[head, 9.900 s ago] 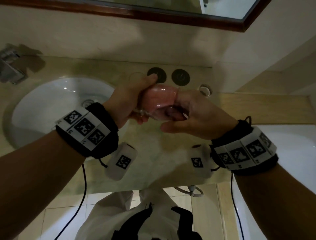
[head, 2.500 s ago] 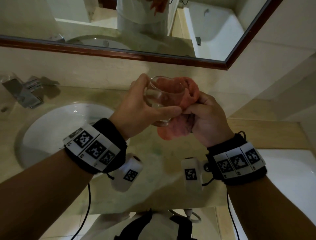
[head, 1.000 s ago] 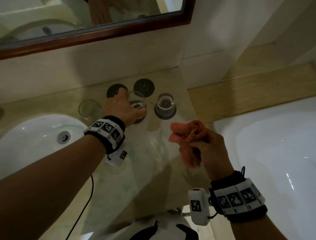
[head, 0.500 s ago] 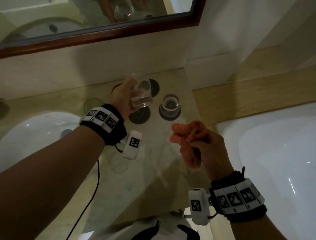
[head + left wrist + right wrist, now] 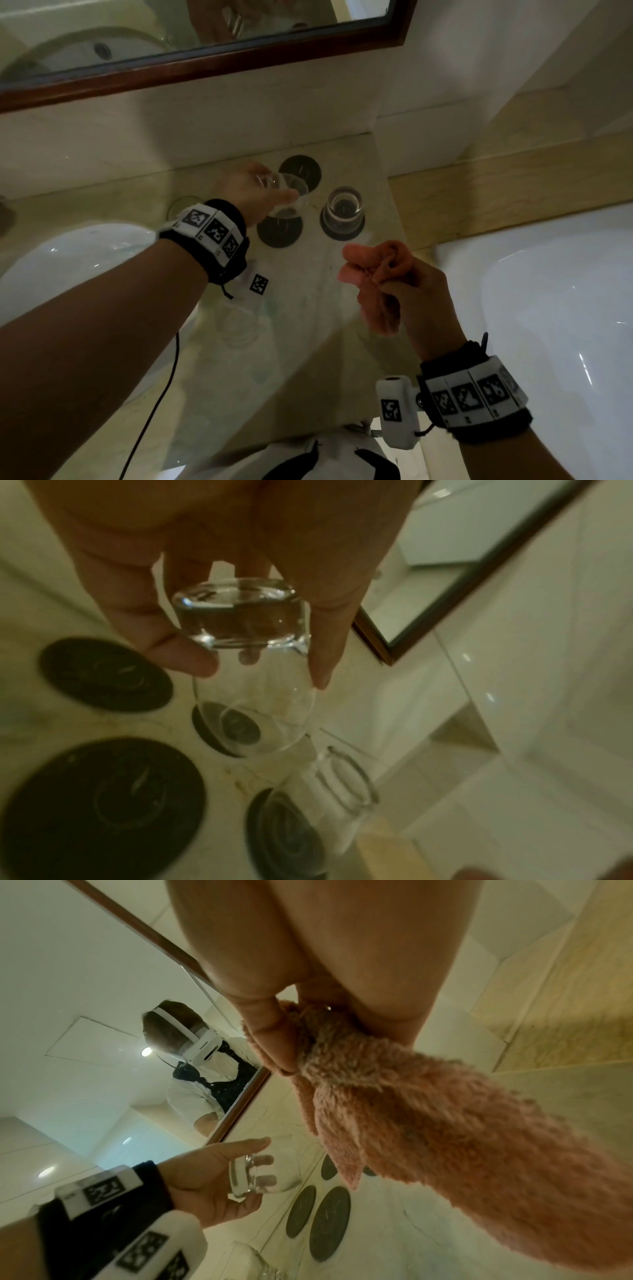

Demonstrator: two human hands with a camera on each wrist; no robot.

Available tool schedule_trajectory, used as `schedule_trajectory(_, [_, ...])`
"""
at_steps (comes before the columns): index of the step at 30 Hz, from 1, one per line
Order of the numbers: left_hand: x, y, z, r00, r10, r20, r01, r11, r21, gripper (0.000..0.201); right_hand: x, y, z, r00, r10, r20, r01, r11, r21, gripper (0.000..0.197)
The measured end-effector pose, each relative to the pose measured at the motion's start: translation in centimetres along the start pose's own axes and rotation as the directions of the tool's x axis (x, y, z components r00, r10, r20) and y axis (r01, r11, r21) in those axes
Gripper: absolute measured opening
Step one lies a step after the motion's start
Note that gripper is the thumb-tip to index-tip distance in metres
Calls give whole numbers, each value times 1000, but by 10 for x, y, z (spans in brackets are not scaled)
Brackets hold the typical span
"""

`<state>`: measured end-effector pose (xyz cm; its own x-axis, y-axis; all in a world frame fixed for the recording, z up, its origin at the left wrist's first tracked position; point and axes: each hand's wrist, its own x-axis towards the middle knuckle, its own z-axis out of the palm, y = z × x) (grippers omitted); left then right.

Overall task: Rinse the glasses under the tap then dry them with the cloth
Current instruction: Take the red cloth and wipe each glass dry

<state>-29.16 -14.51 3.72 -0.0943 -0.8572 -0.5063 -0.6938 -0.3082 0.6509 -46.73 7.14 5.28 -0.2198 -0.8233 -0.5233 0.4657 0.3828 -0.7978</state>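
Observation:
My left hand (image 5: 274, 193) grips a clear glass (image 5: 289, 197) by its thick base, lifted above the dark coasters and tipped on its side with the mouth to the right. In the left wrist view the glass (image 5: 253, 696) has its base towards the camera, with my thumb and fingers (image 5: 322, 666) round it. My right hand (image 5: 387, 284) holds a bunched pink cloth (image 5: 371, 274) nearer to me, apart from the glass. The right wrist view has the fluffy cloth (image 5: 428, 1110) hanging from my pinching fingers, and the held glass (image 5: 263, 1172) beyond it.
A second glass (image 5: 343, 209) stands on a coaster; two bare coasters (image 5: 299, 171) (image 5: 279, 229) lie beside it. A third glass (image 5: 185, 205) stands by the white sink (image 5: 68, 267). A white bathtub (image 5: 548, 308) lies right, the mirror frame (image 5: 205, 65) above.
A second ago my left hand closed on the glass on its coaster. It has lifted it and now tips it sideways. My right hand with the cloth has barely moved.

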Motion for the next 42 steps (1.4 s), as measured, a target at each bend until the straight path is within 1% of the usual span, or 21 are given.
schedule_trajectory(1, [0,1,-1,999,44,-23,-40,990,136,63,1,0,-1,1000,1,0,-1,1000,7,37])
schedule_trajectory(3, [1,2,-1,991,127,-37,-107,933,344,63,4,2,-2,1000,14,-9,-14,1000,23,37])
schedule_trajectory(5, [2,2,3,978,208,-1,-176,830,530,66,5,3,-4,999,40,-16,-39,998,48,38])
schedule_trajectory(7, [3,3,10,963,263,60,-237,721,651,66,5,3,-6,998,51,-23,-49,997,67,37])
schedule_trajectory(8, [3,3,14,959,273,81,-254,689,679,65,5,3,-7,998,43,-35,-41,997,67,37])
schedule_trajectory(10, [5,2,19,959,263,108,-261,659,706,64,4,2,-8,998,22,-54,-18,997,71,36])
schedule_trajectory(15, [7,-2,23,973,179,146,-229,644,730,63,2,3,-12,998,-1,-69,5,999,54,36])
schedule_trajectory(22, [8,-1,30,968,164,189,-249,566,786,61,2,4,-18,997,16,-78,-13,999,29,41])
schedule_trajectory(27, [8,-4,33,970,165,180,-241,522,818,63,-1,4,-16,995,25,-101,-20,999,43,42])
schedule_trajectory(30, [8,-4,33,973,145,180,-230,528,818,63,-2,6,-15,994,29,-104,-26,999,25,39])
schedule_trajectory(32, [8,-4,30,975,130,180,-222,550,805,67,-1,8,-12,995,18,-99,-17,1000,6,34])
schedule_trajectory(34, [6,-4,24,977,133,165,-211,597,774,78,-1,9,-6,995,6,-99,-9,1000,-29,37])
schedule_trajectory(36, [3,-5,14,977,155,148,-214,648,731,83,0,7,1,997,-3,-79,-2,998,-61,39])
schedule_trajectory(38, [-3,-6,3,975,180,131,-221,692,687,82,2,4,9,999,-16,-40,13,997,-73,38])
schedule_trajectory(40, [-12,-8,-7,974,207,96,-219,730,647,76,4,1,16,999,-33,-12,32,996,-82,38])
schedule_trajectory(42, [-23,-18,-18,977,208,53,-196,767,611,71,6,0,27,999,-29,13,31,995,-94,39])
